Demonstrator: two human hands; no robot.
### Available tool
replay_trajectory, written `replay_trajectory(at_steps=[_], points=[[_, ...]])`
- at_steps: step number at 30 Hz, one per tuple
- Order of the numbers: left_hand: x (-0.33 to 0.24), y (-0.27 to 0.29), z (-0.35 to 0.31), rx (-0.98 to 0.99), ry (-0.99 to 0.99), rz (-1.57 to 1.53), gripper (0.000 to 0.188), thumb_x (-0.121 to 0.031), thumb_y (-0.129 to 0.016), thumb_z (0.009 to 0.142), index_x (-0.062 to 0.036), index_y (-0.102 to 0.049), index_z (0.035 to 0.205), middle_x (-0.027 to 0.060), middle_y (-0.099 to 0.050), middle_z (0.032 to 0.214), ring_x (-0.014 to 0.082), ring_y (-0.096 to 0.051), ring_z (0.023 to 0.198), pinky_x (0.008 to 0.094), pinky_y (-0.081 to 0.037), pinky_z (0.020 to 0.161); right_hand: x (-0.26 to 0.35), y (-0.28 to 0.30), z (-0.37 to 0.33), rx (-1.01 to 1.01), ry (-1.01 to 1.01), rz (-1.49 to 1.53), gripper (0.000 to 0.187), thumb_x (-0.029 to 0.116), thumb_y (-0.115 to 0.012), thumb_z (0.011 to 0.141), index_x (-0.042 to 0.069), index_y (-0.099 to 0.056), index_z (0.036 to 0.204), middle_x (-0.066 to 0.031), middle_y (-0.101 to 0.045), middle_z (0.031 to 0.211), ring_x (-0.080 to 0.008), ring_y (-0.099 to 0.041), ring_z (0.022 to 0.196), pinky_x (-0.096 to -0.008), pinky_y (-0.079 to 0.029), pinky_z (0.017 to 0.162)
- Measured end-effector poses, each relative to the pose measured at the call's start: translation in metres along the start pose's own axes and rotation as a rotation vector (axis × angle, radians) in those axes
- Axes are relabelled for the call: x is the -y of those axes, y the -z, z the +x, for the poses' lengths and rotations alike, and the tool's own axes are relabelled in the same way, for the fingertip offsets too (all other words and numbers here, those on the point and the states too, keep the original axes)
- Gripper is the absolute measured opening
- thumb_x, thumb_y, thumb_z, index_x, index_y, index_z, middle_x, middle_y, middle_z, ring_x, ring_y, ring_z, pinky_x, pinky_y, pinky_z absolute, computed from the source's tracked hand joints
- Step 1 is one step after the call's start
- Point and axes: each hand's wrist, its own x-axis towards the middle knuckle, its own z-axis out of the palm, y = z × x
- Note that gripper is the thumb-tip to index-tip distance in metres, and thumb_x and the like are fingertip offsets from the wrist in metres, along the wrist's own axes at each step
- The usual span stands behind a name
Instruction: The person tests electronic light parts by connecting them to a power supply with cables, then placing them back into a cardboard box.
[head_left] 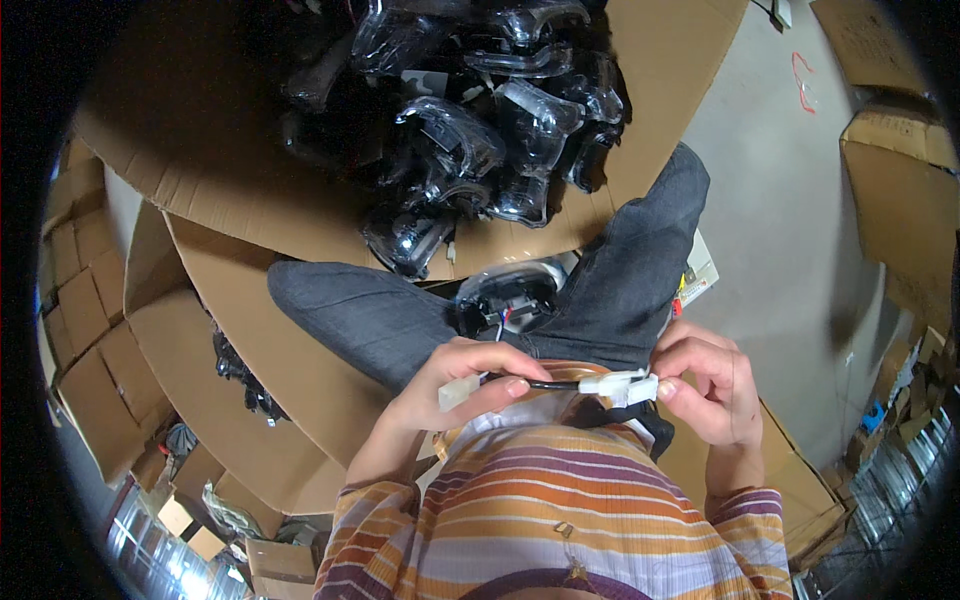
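Note:
My left hand point(468, 378) is closed around a short black cable point(552, 385), pinching it between thumb and fingers. A white plastic connector point(459, 393) sticks out past the palm on the left. At the cable's other end is a pair of white connector pieces point(617, 387), which look joined or touching. My right hand point(708, 385) pinches the right end of these pieces with thumb and forefinger. Between my thighs rests a rounded lamp unit point(512, 293) with a clear rim and black back; thin red, blue and white wires rise from it toward my left hand.
A heap of black lamp housings with clear covers point(450, 140) lies on a large cardboard sheet point(660, 90) in front of me. Open cardboard boxes point(230, 370) stand at the left, with more boxes point(905, 190) at the right. Grey floor point(770, 250) shows at the right.

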Motion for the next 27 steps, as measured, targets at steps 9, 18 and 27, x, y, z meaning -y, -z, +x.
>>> replay_trajectory(at_steps=[9,18,27], points=[[0.001,-0.002,0.002,-0.157,-0.043,0.086,0.019,0.006,-0.053,0.068,-0.0042,-0.056,0.084,0.0041,-0.054,0.073,0.009,-0.047,0.061,0.0202,-0.035,0.051,0.0,-0.002,-0.002,0.061,-0.225,0.188,0.001,0.002,-0.052,0.067,0.001,-0.051,0.067,-0.0023,-0.047,0.06,-0.0078,-0.039,0.048,-0.02,-0.029,0.042],[0.012,-0.003,-0.001,-0.292,-0.16,0.25,0.019,0.006,-0.055,0.065,-0.0053,-0.057,0.081,0.0031,-0.054,0.071,0.0127,-0.049,0.062,0.0238,-0.035,0.056,-0.003,-0.005,0.002,0.165,-0.265,0.025,0.005,0.004,-0.051,0.069,0.0,-0.049,0.066,-0.0038,-0.046,0.058,-0.01,-0.042,0.048,-0.0213,-0.03,0.042],[0.026,-0.016,0.0,-0.33,-0.338,0.639,0.023,-0.001,-0.061,0.058,-0.0077,-0.057,0.08,0.0009,-0.05,0.069,0.0148,-0.048,0.061,0.0262,-0.032,0.055,-0.011,-0.012,-0.012,-0.028,-0.318,-0.162,0.005,0.002,-0.05,0.067,0.0,-0.048,0.063,-0.0046,-0.044,0.056,-0.011,-0.04,0.048,-0.022,-0.029,0.043]])
